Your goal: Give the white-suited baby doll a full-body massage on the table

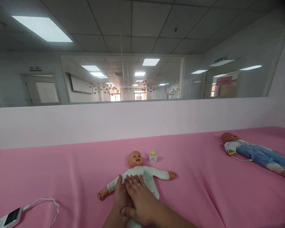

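So I've got my right hand (140,198) laid over my left hand (122,198), fingers stretched out, nothing gripped, above the doll's (146,171) front; can't tell if they touch it. Doll's face-up on the pink sheet (68,177), green-capped bottle (153,157) just beside its head.

Likely childcare training room | baby doll (147,171) | second doll (256,153) | heart decorations (145,85) | ceiling light (44,29)

Doll (148,171) torso part-hidden by 2 hands (142,199); device (12,218) cut off bottom left.
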Tool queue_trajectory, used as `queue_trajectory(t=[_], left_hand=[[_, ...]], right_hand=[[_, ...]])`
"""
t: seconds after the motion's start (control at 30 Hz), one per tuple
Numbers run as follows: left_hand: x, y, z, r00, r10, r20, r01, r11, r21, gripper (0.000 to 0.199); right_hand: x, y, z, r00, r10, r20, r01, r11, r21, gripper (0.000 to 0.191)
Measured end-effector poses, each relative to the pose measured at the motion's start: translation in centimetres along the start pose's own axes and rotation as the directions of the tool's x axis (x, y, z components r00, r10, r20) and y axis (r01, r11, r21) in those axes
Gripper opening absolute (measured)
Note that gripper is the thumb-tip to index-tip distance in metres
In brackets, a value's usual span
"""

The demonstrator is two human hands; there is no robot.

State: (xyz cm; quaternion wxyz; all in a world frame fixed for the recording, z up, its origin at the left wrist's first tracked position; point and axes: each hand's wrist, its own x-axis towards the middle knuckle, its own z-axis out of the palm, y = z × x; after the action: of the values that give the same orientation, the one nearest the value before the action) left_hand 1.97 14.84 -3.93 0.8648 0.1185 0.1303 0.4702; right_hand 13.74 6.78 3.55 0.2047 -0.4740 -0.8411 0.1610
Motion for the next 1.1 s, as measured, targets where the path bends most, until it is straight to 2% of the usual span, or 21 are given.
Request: queue_trajectory(t=[0.07,0.13,0.3,0.4,0.53,0.6,0.7,0.8,0.87,0.93,1.03,1.1], left_hand=[[-0.9,1.1,0.9,1.0,-0.017,-0.023,0.018,1.0,0.022,0.101],[-1.5,2.4,1.3,0.999,0.001,-0.035,0.001,0.999,0.048,0.1],[-1.9,3.9,0.4,0.999,0.015,0.04,-0.019,0.996,0.082,0.096],[-2.3,3.4,0.1,0.996,0.01,0.087,-0.016,0.998,0.062,0.093],[-3.7,1.2,0.4,0.999,0.045,-0.001,-0.045,0.998,0.037,0.088],[-4.5,-0.2,0.4,0.996,0.089,-0.017,-0.089,0.996,0.02,0.077],[-5.4,-0.9,0.2,0.993,0.083,0.079,-0.085,0.996,0.018,0.06],[-6.0,0.5,0.6,0.985,0.006,0.172,-0.018,0.997,0.069,0.07],[-6.1,2.1,1.3,0.99,0.043,0.136,-0.056,0.994,0.097,0.077],[-6.0,3.5,2.2,0.993,0.11,0.039,-0.113,0.987,0.118,0.081],[-5.6,4.6,3.1,0.984,0.159,-0.084,-0.147,0.98,0.136,0.092],[-5.2,4.6,3.1,0.983,0.146,-0.11,-0.131,0.982,0.134,0.094]], right_hand=[[-0.8,-0.6,0.1,1.0,-0.024,-0.01,0.024,1.0,0.01,0.09],[-1.7,-1.2,0.4,0.998,-0.061,-0.001,0.061,0.998,0.006,0.09],[-3.2,-2.3,1.3,0.987,-0.155,0.037,0.156,0.987,-0.023,0.09],[-3.5,-3.3,1.0,0.986,-0.162,0.046,0.162,0.987,0.016,0.09],[-3.2,-4.7,-0.1,0.986,-0.153,0.073,0.146,0.986,0.083,0.095],[-2.6,-4.8,-0.4,0.99,-0.114,0.079,0.109,0.992,0.069,0.094],[-1.4,-3.5,-0.2,0.993,-0.073,0.095,0.07,0.997,0.03,0.091],[-0.5,-1.6,0.1,0.993,-0.032,0.111,0.032,0.999,0.003,0.091],[-0.5,-0.7,0.1,0.992,0.001,0.129,0.002,1.0,-0.019,0.098],[-1.1,-0.9,-0.2,0.99,0.001,0.14,0.0,1.0,-0.01,0.104],[-2.9,-2.6,-1.0,0.99,-0.058,0.129,0.046,0.994,0.094,0.101],[-4.1,-4.1,-1.5,0.985,-0.104,0.14,0.08,0.982,0.17,0.1]])
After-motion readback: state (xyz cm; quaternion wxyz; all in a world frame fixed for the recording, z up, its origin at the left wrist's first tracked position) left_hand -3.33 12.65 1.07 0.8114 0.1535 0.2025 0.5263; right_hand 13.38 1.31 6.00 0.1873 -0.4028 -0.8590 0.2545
